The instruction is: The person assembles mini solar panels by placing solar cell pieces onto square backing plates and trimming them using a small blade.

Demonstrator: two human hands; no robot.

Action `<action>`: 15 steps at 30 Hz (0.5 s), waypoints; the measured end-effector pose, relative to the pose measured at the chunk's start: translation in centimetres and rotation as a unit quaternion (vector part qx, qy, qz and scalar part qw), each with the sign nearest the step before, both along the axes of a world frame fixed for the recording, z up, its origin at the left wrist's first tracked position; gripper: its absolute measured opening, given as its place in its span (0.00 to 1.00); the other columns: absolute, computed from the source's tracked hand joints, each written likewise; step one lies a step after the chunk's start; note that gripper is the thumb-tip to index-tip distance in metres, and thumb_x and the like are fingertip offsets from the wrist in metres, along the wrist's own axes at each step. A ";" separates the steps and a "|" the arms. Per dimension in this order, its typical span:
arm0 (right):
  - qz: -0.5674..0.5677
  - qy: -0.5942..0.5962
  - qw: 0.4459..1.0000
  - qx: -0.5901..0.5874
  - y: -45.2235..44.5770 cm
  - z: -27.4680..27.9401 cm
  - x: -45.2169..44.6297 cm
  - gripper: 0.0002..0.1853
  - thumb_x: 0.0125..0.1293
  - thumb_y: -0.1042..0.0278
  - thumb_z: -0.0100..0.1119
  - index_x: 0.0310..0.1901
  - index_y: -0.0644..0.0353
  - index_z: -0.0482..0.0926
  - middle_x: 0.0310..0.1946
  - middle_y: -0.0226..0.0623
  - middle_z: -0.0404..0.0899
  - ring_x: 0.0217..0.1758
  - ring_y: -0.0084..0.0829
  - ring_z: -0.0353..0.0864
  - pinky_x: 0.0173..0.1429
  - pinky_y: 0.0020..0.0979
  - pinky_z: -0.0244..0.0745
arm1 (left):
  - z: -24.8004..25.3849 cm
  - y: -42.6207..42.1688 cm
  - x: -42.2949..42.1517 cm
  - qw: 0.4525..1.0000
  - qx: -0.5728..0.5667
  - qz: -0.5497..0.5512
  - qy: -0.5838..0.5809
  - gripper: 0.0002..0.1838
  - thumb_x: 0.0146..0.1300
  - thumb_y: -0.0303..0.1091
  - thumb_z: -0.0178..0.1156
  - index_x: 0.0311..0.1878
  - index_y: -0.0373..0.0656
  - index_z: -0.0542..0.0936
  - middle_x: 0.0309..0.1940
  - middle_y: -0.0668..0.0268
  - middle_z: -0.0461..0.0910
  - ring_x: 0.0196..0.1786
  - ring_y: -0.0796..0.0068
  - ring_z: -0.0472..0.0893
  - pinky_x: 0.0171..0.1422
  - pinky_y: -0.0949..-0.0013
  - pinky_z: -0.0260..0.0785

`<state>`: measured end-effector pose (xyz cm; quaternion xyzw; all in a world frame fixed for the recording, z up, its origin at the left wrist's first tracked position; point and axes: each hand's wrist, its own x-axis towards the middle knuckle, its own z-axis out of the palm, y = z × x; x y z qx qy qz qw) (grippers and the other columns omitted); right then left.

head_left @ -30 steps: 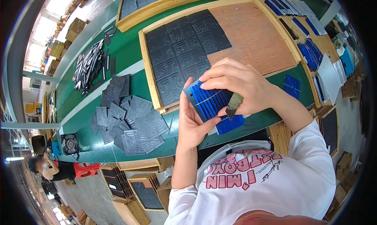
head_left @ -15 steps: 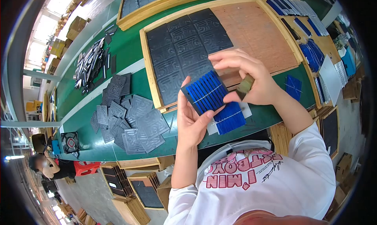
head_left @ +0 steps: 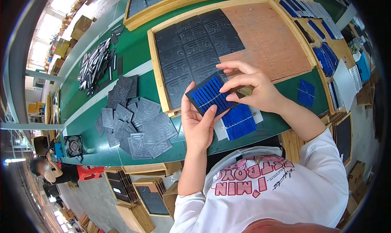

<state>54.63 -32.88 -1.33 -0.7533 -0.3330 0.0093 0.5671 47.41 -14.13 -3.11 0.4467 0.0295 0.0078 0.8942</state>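
Observation:
A black square tile with blue strips point(head_left: 207, 95) rests in my left hand point(head_left: 198, 125), whose thumb presses on its lower edge. Over the right side of the tile, my right hand point(head_left: 254, 86) has its fingertips at the strips, with a greenish block point(head_left: 245, 91) held against its palm. Below the tile, a stack of blue strips point(head_left: 239, 122) lies on a white sheet point(head_left: 259, 115) at the table's near edge. Behind my hands is a wooden-framed board point(head_left: 266, 37) partly covered with black patterned tiles point(head_left: 187, 50).
Loose dark tiles point(head_left: 157, 127) are heaped at the left, with a pile of dark strips point(head_left: 94, 66) beyond. A small fan point(head_left: 73, 146) stands at the table's left end. More blue strips point(head_left: 326, 58) lie at the right. A person point(head_left: 51, 172) is at the far left.
My right hand first drew back from the tile, its fingers opening, then came back over its right side. The tile has tilted in my left hand, and its blue strips show more fully.

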 end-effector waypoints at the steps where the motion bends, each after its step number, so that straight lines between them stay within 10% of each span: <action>1: -0.001 -0.008 1.000 -0.005 0.0 -0.1 0.0 0.15 0.55 0.77 0.75 0.46 0.54 0.89 0.67 0.42 0.72 0.65 0.37 0.74 0.64 0.35 0.77 | -0.1 0.1 0.0 1.000 0.001 0.000 0.000 0.38 0.67 0.15 0.57 0.76 0.44 0.55 0.61 0.52 0.76 0.59 0.56 0.82 0.59 0.46 0.82; 15: -0.003 0.007 1.000 -0.011 0.1 -0.1 0.0 0.18 0.53 0.79 0.74 0.48 0.55 0.88 0.66 0.41 0.73 0.64 0.35 0.74 0.63 0.35 0.78 | -0.6 0.3 0.1 1.000 -0.009 0.005 -0.011 0.39 0.65 0.09 0.53 0.77 0.41 0.54 0.61 0.55 0.76 0.60 0.69 0.80 0.66 0.62 0.78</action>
